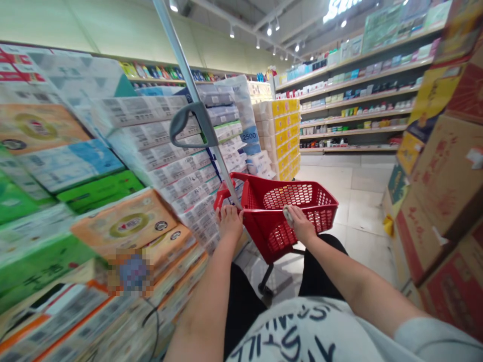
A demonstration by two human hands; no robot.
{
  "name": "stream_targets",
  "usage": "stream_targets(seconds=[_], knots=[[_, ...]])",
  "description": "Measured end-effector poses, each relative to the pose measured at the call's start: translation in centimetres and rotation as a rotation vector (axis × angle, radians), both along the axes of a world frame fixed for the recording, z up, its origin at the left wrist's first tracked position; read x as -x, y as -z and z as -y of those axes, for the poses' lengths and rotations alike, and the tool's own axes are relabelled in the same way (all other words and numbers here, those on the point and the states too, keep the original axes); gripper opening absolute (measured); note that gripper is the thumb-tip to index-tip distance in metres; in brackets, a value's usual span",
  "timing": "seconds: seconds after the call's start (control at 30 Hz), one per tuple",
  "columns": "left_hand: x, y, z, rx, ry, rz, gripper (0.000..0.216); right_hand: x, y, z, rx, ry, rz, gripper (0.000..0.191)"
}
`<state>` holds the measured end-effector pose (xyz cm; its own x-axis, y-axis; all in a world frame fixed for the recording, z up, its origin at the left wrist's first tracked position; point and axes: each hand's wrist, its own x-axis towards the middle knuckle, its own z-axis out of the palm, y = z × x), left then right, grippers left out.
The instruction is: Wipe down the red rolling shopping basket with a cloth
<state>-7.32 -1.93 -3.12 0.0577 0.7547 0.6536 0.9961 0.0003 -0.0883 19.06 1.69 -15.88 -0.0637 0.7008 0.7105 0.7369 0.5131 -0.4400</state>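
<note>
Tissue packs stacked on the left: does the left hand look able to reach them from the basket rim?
Probably yes. The left hand grips the near rim of the red basket right beside the tissue packs, nothing between them; the grey pole rises on its other side.

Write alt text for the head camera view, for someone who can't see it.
A person's left hand and right hand rest on the near rim of a red shopping basket on wheels in a shop aisle, its metal handle rising up. Stacked tissue packs stand left, cardboard boxes right, stocked shelves ahead.
</note>
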Motion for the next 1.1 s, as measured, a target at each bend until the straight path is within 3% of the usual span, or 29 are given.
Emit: stream_targets(seconds=[0.13,0.37,0.43,0.53,0.63,0.77,0.97,1.1], knots=[[-0.5,0.3,-0.3,-0.015,-0.013,0.008,0.04,-0.8,-0.6,-0.8,0.008,0.088,-0.066,0.049],[-1.4,0.4,-0.1,-0.04,-0.014,0.0,0.041,3.5,-1.1,-1.2,-0.006,0.195,-0.304,0.056],[-1.5,0.4,-0.1,-0.052,-0.017,0.003,0.043,5.8,-2.1,-1.0,0.0,0.118,-0.3,0.057],[-1.4,0.4,-0.1,-0.063,-0.018,0.003,0.046,9.7,-4.0,-0.5,0.017,-0.157,-0.142,0.061],[-1.2,0.4,-0.1,-0.055,0.006,0.007,0.049,11.4,-4.9,0.1,-0.015,-0.259,-0.056,0.066],[-1.1,0.8,0.2,-0.098,0.047,0.054,0.053,8.7,-3.7,1.2,-0.064,-0.248,0.112,0.072],[-1.6,1.1,0.1,-0.137,0.037,0.094,0.057,3.0,-1.2,2.0,0.059,0.159,0.237,0.065],[-1.7,0.9,0.0,-0.134,0.051,0.09,0.056,2.5,-1.0,1.2,0.082,0.237,0.173,0.059]])
